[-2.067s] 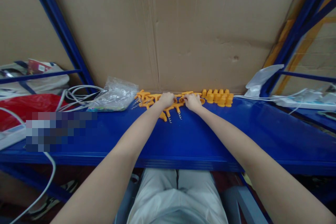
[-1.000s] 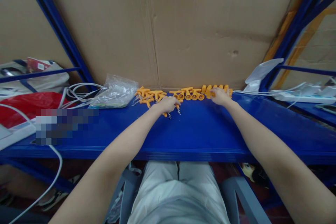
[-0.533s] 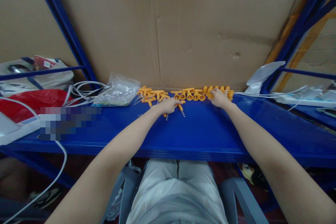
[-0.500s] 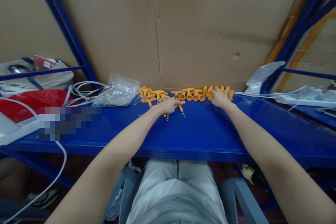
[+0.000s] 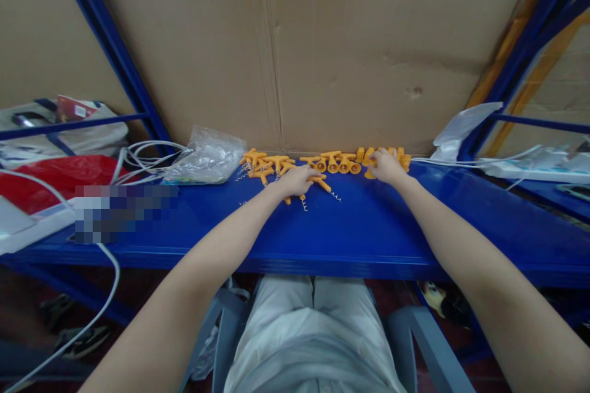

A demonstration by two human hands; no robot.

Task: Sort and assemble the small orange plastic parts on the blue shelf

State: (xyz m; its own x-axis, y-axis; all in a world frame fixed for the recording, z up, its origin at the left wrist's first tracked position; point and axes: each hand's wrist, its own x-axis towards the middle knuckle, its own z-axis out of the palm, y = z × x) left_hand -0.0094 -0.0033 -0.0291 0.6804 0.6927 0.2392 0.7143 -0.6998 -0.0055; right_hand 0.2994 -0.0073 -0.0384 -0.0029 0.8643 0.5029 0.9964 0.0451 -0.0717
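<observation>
My left hand (image 5: 295, 182) is closed around the handle of a corkscrew (image 5: 325, 185), an orange T-handled one whose metal spiral points right and toward me. Another corkscrew (image 5: 303, 199) pokes out beneath the fingers. Just left of this hand lies a loose pile of orange corkscrews (image 5: 260, 173). My right hand (image 5: 386, 166) is closed at the row's right end on an orange bell-shaped piece (image 5: 370, 174), partly hidden by the fingers. Between the hands, several orange bell-mouthed pieces (image 5: 343, 166) lie side by side with their round openings facing me. More orange pieces (image 5: 404, 159) show behind the right hand.
The blue shelf top (image 5: 341, 233) runs up to a cardboard sheet (image 5: 350, 61). At left are a clear plastic bag (image 5: 209, 156), white cables (image 5: 152, 153) and a red bag (image 5: 69, 172). A white power strip (image 5: 534, 171) lies far right. Blue posts (image 5: 110, 43) frame both sides.
My left hand has shifted slightly right, and the corkscrew in it has swung so its spiral points further right. An orange piece at my right fingers has come forward from the row.
</observation>
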